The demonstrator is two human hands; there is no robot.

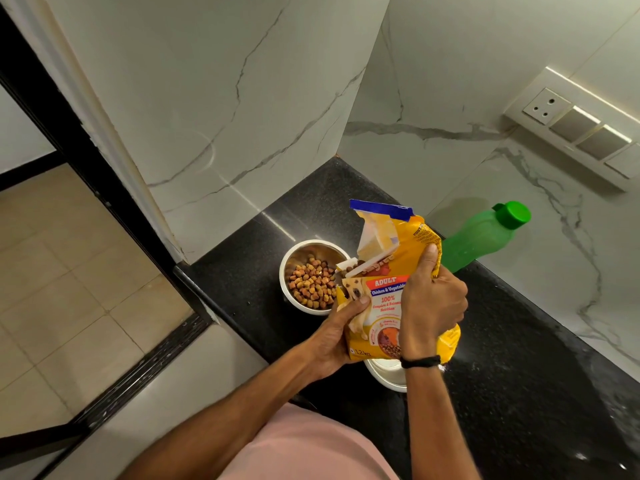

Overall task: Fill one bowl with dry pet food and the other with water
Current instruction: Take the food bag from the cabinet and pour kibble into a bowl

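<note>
Tilted yellow bag (385,306) beside steel bowl (304,250) holding kibble (311,285).

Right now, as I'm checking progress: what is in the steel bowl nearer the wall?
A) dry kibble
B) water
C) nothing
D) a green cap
A: the steel bowl holds a pile of brown kibble, right beside the open mouth of the yellow food bag.
</note>
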